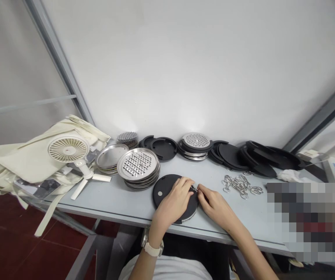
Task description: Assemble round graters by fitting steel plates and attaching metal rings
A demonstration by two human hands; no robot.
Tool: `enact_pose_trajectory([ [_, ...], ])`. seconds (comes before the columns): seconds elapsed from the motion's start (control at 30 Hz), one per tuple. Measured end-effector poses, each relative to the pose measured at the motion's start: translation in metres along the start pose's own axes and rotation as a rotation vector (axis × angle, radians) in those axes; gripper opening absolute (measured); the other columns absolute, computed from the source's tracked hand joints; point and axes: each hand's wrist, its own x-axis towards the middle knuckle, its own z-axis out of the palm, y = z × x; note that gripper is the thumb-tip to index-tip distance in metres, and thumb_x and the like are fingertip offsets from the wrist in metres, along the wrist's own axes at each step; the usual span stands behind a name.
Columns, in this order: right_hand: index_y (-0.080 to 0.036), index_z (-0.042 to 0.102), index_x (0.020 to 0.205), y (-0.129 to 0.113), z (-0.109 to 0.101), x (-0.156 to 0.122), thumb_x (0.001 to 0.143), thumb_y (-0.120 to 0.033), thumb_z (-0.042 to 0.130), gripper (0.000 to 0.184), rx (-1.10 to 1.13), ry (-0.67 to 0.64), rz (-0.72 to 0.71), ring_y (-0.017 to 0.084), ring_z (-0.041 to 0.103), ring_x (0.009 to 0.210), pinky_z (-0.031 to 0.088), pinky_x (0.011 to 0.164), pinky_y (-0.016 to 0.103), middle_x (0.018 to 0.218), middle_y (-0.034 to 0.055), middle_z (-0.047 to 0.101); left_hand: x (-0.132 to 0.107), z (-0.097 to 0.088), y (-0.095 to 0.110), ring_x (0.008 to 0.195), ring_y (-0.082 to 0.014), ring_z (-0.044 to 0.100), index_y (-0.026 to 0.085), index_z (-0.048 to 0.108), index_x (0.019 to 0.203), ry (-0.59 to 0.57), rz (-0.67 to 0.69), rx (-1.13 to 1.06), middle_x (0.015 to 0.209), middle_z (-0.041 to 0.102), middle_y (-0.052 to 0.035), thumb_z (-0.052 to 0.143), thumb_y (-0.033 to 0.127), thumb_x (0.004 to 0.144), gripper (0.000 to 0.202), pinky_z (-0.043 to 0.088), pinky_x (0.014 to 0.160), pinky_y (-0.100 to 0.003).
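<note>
disc, black and round (165, 186), lies flat near the front edge of the pale table (214, 233), beneath the person's hands. its matte face suggests stiff plastic, and a thin silvery edge along the lower right hints at metal beneath, so i would judge it firm, modest in weight and unlikely to bend or crack under a palm. the left hand (171, 200) is draped over it, loosely curved, thumb and forefinger parted around a small metal clip (194, 188); whether those fingertips also grip the clip i cannot tell. the right hand (215, 204) is closed to a pinch at the clip's outer end, its other fingers folded in. the clip looks like springy wire: very light, hard, slick, likely to twist or skip from dry fingertips, so it is best taken at its end between thumb and forefinger. the disc would be safest held by its rim, or pressed flat with a spread palm, since its smooth face offers little to grasp. similar loose clips (240, 186) lie tangled to the right, and a stack of grater plates (138, 167) stands to the left.
</note>
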Motion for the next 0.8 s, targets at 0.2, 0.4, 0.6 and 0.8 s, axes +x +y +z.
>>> enact_pose_trajectory([
  [0.2,-0.023,0.043,0.078,-0.0003,-0.0002,-0.0001,0.093,-0.025,0.03,0.02,0.019,-0.002,0.017,0.016,0.055,0.059,0.034,0.058,0.025,0.068,-0.0003,0.058,-0.0007,0.0005,-0.0006,0.115,-0.0194,0.046,0.022,0.049,0.119,0.009,-0.012,-0.009,0.118,0.05,-0.0068,0.039,0.015,0.094,0.027,0.041,0.101,-0.037],
  [0.4,-0.023,0.043,0.078,-0.0011,-0.0003,0.0015,0.093,-0.027,0.029,0.021,0.026,-0.002,0.02,0.016,0.053,0.057,0.033,0.057,0.025,0.067,-0.0006,0.057,-0.0005,0.0,-0.0002,0.115,-0.0194,0.046,0.022,0.049,0.119,0.008,-0.009,-0.013,0.118,0.05,-0.0069,0.039,0.014,0.094,0.028,0.041,0.101,-0.037],
  [0.6,-0.023,0.042,0.075,-0.0009,-0.0002,0.0012,0.093,-0.027,0.03,0.023,0.031,0.006,0.022,0.015,0.051,0.055,0.032,0.056,0.025,0.064,-0.0002,0.057,0.0001,0.0008,-0.0011,0.113,-0.0193,0.047,0.021,0.051,0.118,0.005,-0.006,-0.007,0.117,0.05,-0.0066,0.039,0.013,0.094,0.028,0.042,0.1,-0.037],
  [0.8,-0.023,0.044,0.074,-0.0018,0.0006,-0.0005,0.093,-0.027,0.03,0.024,0.03,0.035,0.021,0.015,0.049,0.052,0.032,0.054,0.025,0.062,0.0,0.056,0.0006,0.0001,-0.0004,0.112,-0.0192,0.047,0.021,0.051,0.118,0.004,-0.003,0.002,0.116,0.052,-0.0061,0.038,0.014,0.094,0.027,0.042,0.099,-0.038],
])
